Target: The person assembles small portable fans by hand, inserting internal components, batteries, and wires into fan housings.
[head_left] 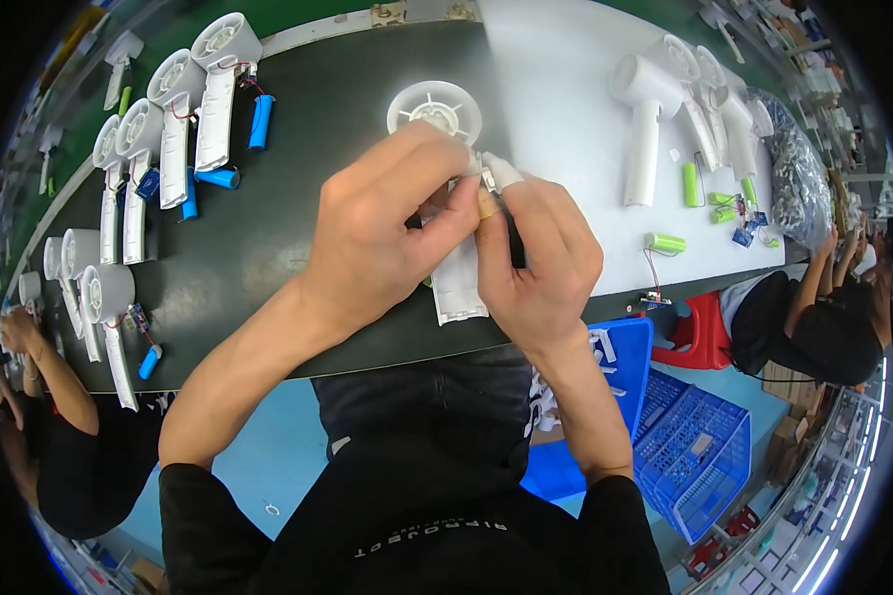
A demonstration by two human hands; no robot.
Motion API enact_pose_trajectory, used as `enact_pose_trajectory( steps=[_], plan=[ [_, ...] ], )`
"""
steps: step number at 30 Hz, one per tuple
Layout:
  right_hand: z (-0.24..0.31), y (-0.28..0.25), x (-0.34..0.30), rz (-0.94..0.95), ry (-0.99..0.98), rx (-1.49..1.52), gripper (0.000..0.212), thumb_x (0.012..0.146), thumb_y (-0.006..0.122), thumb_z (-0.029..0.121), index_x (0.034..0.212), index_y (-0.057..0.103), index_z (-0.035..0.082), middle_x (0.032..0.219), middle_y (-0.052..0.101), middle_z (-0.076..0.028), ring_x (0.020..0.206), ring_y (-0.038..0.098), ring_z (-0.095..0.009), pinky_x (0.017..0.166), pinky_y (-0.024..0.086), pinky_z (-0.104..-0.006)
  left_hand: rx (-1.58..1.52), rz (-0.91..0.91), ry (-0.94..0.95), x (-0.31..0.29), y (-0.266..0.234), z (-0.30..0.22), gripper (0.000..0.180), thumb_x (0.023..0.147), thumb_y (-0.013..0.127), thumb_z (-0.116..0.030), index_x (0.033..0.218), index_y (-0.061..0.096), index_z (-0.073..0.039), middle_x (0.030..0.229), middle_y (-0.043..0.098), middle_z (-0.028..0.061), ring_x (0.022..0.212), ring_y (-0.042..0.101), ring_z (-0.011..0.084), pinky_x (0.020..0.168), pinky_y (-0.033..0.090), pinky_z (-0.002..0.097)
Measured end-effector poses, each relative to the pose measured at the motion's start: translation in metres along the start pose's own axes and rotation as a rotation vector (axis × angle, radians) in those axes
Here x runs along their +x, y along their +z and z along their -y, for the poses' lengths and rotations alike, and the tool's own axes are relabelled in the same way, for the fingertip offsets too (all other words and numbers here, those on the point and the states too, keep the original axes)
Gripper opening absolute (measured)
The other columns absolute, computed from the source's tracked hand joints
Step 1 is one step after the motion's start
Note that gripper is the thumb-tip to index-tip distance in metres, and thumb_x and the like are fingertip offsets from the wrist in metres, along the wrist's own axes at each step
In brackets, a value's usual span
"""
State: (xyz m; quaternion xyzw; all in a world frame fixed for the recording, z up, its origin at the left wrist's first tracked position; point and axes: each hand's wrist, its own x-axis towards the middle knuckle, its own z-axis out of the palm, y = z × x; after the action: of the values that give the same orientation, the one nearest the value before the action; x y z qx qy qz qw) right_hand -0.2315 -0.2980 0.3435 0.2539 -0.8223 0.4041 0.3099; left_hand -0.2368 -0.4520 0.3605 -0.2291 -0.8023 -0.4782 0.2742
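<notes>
A white handheld fan housing (459,290) lies in front of me on the dark table mat, its round slotted head (434,104) pointing away and its open handle toward me. Over its neck my left hand (392,213) is closed, thumb and forefinger pinched together. Facing it, my right hand (544,243) is closed too; one fingertip wears a white cover and another a tan wrap. Between the fingertips of both hands shows a small white part (487,179), too small to name. My hands hide the middle of the housing and what lies inside it.
Several white fan housings with blue batteries (260,122) stand at the left. Across the white surface at right are more fan housings (644,149), green batteries (666,243) and a plastic bag (799,169). Blue crates (695,446) and a red stool (700,332) stand below; co-workers sit either side.
</notes>
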Motion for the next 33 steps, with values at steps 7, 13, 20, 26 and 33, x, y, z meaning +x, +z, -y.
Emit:
enact_pose_trajectory(
  steps=[7, 13, 20, 26, 33],
  plan=[
    [0.003, -0.002, 0.001, 0.003, 0.028, 0.054, 0.019, 0.079, 0.070, -0.004, 0.098, 0.067, -0.004, 0.090, 0.068, -0.015, 0.075, 0.065, -0.029, 0.065, 0.052, -0.0356, 0.026, 0.169, -0.144, 0.004, -0.012, -0.010, 0.018, 0.075, 0.072, 0.003, 0.090, 0.061, -0.001, 0.083, 0.059, 0.0081, 0.067, 0.059, 0.0216, 0.059, 0.049, 0.0305],
    [0.001, 0.002, 0.004, 0.042, 0.132, 0.107, 0.017, 0.083, 0.068, -0.002, 0.099, 0.066, -0.004, 0.092, 0.069, -0.017, 0.079, 0.065, -0.032, 0.069, 0.052, -0.0372, 0.233, 0.289, -0.077, 0.034, -0.045, 0.011, 0.054, 0.075, 0.077, -0.012, 0.124, 0.058, -0.001, 0.125, 0.057, 0.0177, 0.116, 0.054, 0.0351, 0.098, 0.045, 0.0384],
    [-0.006, -0.033, 0.012, 0.010, 0.314, 0.132, 0.029, 0.085, 0.068, -0.001, 0.113, 0.062, -0.005, 0.108, 0.070, -0.017, 0.090, 0.069, -0.028, 0.080, 0.054, -0.0355, 0.274, 0.436, -0.365, 0.091, -0.089, 0.056, 0.059, 0.077, 0.080, -0.015, 0.129, 0.058, 0.001, 0.123, 0.063, 0.0132, 0.110, 0.061, 0.0235, 0.094, 0.049, 0.0343],
    [-0.034, -0.108, 0.013, -0.119, 0.527, -0.037, 0.016, 0.088, 0.068, 0.001, 0.103, 0.068, -0.006, 0.093, 0.074, -0.013, 0.085, 0.070, -0.016, 0.078, 0.053, -0.0290, 0.435, 0.354, -0.304, 0.175, -0.130, 0.156, 0.037, 0.081, 0.071, -0.012, 0.112, 0.063, 0.006, 0.097, 0.070, 0.0140, 0.087, 0.062, 0.0193, 0.084, 0.048, 0.0332],
    [-0.081, -0.167, 0.001, -0.117, 0.746, -0.317, 0.027, 0.089, 0.070, 0.014, 0.106, 0.067, -0.007, 0.090, 0.072, -0.018, 0.084, 0.070, -0.024, 0.079, 0.053, -0.0325, 0.777, 0.373, -0.353, 0.235, -0.190, 0.351, 0.066, 0.081, 0.067, -0.014, 0.140, 0.047, 0.007, 0.142, 0.050, 0.0261, 0.134, 0.048, 0.0346, 0.113, 0.035, 0.0378]
  ],
)
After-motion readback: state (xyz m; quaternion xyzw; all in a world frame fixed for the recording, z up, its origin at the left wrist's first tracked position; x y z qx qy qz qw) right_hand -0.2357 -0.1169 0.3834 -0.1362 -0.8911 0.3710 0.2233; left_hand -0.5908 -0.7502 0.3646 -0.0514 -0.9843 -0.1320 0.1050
